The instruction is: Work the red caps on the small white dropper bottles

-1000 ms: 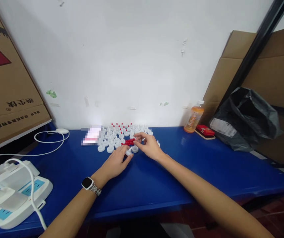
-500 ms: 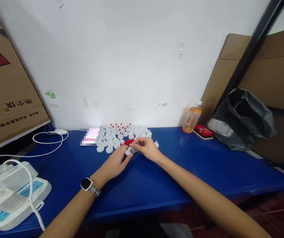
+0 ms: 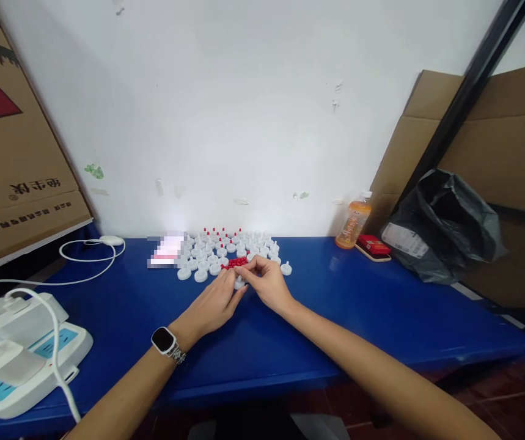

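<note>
My left hand (image 3: 219, 299), with a watch on its wrist, is closed around a white nozzle cap (image 3: 239, 283) whose spout points up. Right above that spout, the thumb and fingertips of my right hand (image 3: 266, 281) are pinched together; what they hold is hidden or too small to name. Just behind both hands lies a pile of small red tips (image 3: 237, 261). Many white nozzle caps (image 3: 201, 275) stand on the blue table (image 3: 317, 318) behind and left of it, and some at the back carry red tips (image 3: 220, 240). One white cap (image 3: 286, 268) stands alone beyond my right hand.
A pixelated bright item (image 3: 168, 250) lies left of the caps. A power strip (image 3: 28, 366) and white cable (image 3: 88, 281) are at left. A drink bottle (image 3: 354, 220), a red box (image 3: 373, 245) on a phone, and a grey plastic bag (image 3: 445, 226) stand at right.
My right fingertips have shifted slightly left and down, onto the spout of the white cap held in my left hand. The view has tilted slightly.
</note>
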`<state>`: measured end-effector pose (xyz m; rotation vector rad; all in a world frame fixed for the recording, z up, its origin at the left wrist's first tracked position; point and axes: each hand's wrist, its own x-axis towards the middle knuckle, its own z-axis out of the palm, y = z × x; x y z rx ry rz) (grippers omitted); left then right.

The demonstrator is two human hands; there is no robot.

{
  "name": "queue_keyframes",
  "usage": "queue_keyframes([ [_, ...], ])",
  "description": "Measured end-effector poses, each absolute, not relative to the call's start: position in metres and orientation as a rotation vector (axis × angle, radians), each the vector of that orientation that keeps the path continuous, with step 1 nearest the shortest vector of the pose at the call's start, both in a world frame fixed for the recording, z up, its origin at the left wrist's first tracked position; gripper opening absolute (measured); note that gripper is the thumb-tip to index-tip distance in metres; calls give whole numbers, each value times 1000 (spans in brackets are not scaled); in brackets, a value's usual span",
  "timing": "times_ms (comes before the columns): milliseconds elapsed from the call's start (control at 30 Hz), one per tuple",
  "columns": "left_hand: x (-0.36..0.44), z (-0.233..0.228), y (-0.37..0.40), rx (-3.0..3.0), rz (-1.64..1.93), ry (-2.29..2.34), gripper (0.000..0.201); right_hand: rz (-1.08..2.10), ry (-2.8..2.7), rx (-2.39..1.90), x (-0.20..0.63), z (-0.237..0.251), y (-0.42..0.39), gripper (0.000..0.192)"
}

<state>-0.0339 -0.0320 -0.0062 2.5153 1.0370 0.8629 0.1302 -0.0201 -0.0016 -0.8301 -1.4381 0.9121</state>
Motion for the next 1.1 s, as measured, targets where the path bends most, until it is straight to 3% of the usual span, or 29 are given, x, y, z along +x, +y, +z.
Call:
queue_keyframes([
  [267,-32,-4,-34,2404,828,1059,37,794,-1594,-875,135,1,-24,28],
  [433,-36,-8,-26,2243,842,1207,52,678,-1666,-917,145,17,13,25],
  [600,-43,-7,-22,2346,645,1234,31,470,-1882,-1050,136,31,74,13],
  [800,-44,-3,-24,2302,613,1242,33,268,-2336,-1135,127,23,114,8],
  [1100,-45,-5,-21,2272,619,1231,37,281,-2389,-1174,124,28,121,10],
])
